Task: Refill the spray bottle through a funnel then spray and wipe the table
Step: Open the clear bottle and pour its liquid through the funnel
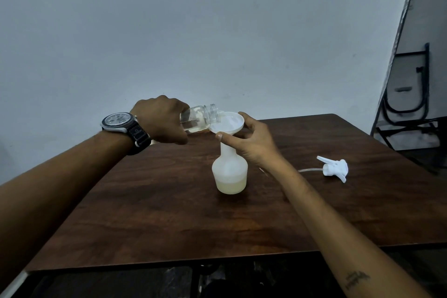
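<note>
A white translucent spray bottle stands upright near the middle of the dark wooden table, with pale liquid in its lower part. A white funnel sits in its neck. My right hand pinches the funnel's rim between thumb and fingers. My left hand, with a watch on the wrist, grips a clear plastic jar tipped on its side, its open mouth over the funnel's left rim. A little liquid lies in the jar.
The white trigger spray head with its thin tube lies on the table to the right of the bottle. A grey wall stands right behind the table. A black metal frame leans at the far right.
</note>
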Action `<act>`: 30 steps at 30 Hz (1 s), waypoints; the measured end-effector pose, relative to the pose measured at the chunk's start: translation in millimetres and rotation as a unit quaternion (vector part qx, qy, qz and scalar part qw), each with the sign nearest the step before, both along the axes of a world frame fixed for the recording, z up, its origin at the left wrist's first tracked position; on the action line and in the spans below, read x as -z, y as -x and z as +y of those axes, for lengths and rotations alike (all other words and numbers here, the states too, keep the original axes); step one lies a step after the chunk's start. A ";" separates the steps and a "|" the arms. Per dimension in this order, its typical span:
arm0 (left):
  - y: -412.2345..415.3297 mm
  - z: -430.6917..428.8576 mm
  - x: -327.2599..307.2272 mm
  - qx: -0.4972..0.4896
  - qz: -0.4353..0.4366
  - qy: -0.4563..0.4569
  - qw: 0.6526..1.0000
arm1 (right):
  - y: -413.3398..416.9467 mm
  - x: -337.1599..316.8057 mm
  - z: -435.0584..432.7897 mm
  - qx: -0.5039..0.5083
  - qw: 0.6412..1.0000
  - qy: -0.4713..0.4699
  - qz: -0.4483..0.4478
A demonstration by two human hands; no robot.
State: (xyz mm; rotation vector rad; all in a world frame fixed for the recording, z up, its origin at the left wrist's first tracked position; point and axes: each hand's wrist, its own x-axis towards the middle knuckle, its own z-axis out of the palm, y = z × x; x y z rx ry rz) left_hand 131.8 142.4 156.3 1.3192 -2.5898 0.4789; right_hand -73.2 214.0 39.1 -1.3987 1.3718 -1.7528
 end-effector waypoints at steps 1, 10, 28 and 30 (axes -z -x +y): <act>-0.2 -0.1 -0.2 0.001 0.001 0.000 1.000 | -0.3 0.4 -0.2 0.000 1.000 0.003 -0.002; 0.2 1.0 -0.5 -0.001 0.005 -0.002 1.000 | -1.4 -0.7 1.0 -0.002 1.000 0.002 -0.003; 1.0 3.8 -1.4 -0.005 0.003 0.005 1.000 | -0.9 -0.5 0.9 -0.002 1.000 0.006 0.004; 1.1 3.8 -0.9 -0.004 0.001 0.006 1.000 | -0.7 -0.9 1.9 -0.004 1.000 0.005 0.005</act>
